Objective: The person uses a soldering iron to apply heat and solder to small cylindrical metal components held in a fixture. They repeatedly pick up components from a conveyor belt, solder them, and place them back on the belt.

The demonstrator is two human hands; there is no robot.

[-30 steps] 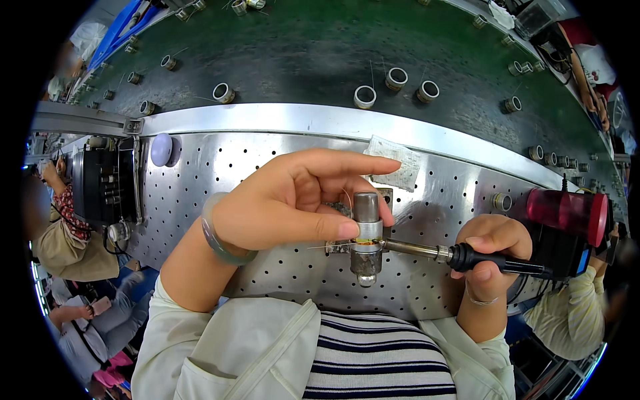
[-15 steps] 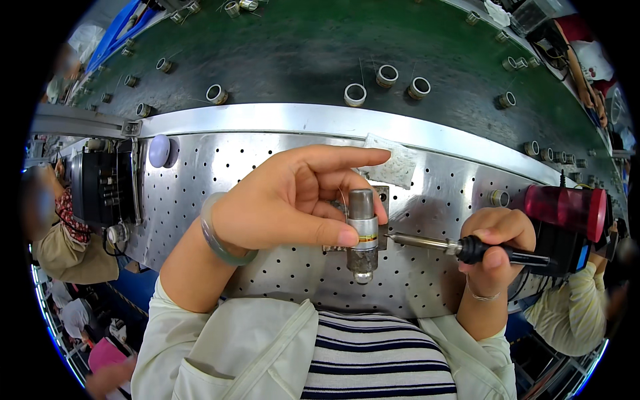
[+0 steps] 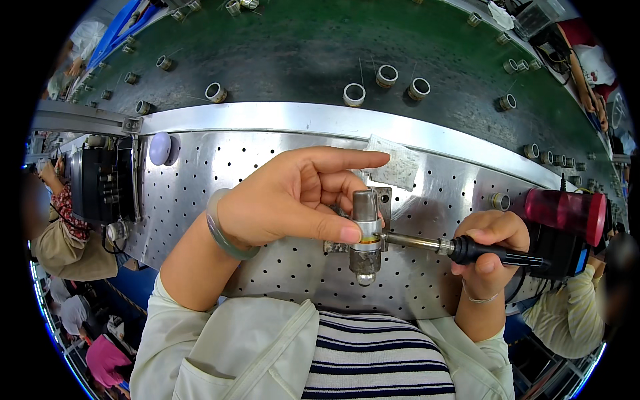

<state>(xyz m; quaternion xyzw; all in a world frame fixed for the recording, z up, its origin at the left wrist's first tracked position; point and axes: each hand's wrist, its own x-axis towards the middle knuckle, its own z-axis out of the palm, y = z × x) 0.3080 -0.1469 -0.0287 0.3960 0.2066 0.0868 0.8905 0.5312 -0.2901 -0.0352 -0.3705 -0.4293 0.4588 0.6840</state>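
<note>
My left hand [image 3: 283,207] grips a metal cylinder [image 3: 366,259], its thumb pressed against the side and its index finger stretched out above. The cylinder stands upright in the picture, with a dark grey top, a bright silver ring with a yellowish band round the middle, and a rounded shiny lower end. A soldering iron [image 3: 415,241] with a black handle lies in my right hand [image 3: 495,241], the fingers closed round the grip. Its tip reaches the right side of the silver ring beside the band and appears to touch it. Behind the cylinder, a small metal block [image 3: 383,199] is partly hidden.
Under my hands lies a perforated metal worktop [image 3: 293,273]. Beyond its silver rail [image 3: 267,115], a green belt [image 3: 280,53] carries several small metal rings. A whitish pad [image 3: 398,167], a lilac round object [image 3: 160,148] and a red cylinder [image 3: 567,210] stand around. Other people sit at both sides.
My right hand has moved slightly left, bringing the soldering iron's tip from just beside the cylinder to its ring. The cylinder in my left hand has shifted slightly right.
</note>
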